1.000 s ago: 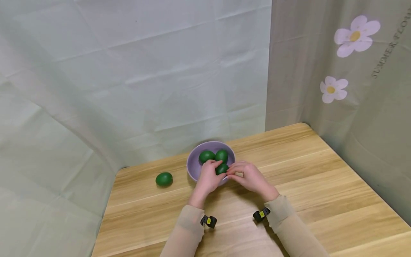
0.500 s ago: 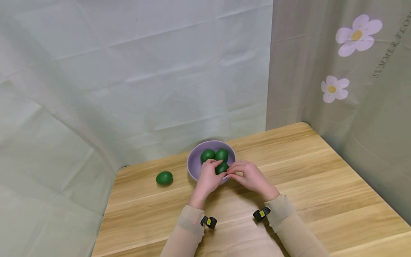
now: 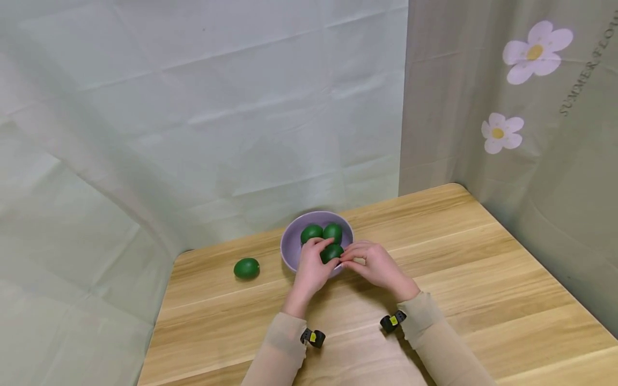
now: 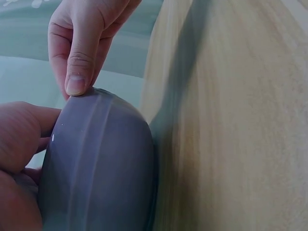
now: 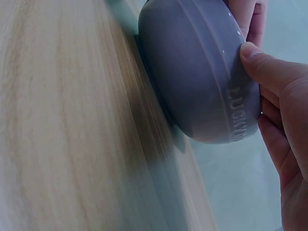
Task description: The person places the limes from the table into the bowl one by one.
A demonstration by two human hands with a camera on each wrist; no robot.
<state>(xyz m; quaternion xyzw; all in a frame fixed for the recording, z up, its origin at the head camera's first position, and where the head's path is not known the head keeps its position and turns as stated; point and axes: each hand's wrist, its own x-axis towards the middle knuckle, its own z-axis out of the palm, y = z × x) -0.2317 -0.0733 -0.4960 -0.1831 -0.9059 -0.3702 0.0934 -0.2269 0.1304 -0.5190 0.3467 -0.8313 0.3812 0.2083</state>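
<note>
A purple bowl (image 3: pixel 291 250) stands near the table's far edge with green avocados inside. In the head view, my left hand (image 3: pixel 310 269) reaches over its near rim and holds the nearest avocado (image 3: pixel 332 252) between thumb and fingers. Two more, a left avocado (image 3: pixel 311 233) and a right avocado (image 3: pixel 333 231), lie just beyond it. My right hand (image 3: pixel 379 266) pinches the bowl's right front rim. The right wrist view has the thumb (image 5: pixel 252 53) pressed to the outer wall, fingers behind the rim. From the left wrist, the bowl's wall (image 4: pixel 103 163) hides the avocados.
One loose avocado (image 3: pixel 247 268) lies on the wooden table (image 3: pixel 207 332), left of the bowl. A pale curtain (image 3: pixel 260 123) hangs right behind the table, and a flowered curtain (image 3: pixel 449 107) borders the right side.
My left hand and the avocado in it have shifted very slightly left inside the bowl. The left back avocado has turned and shifted a little. My right hand keeps its place at the rim.
</note>
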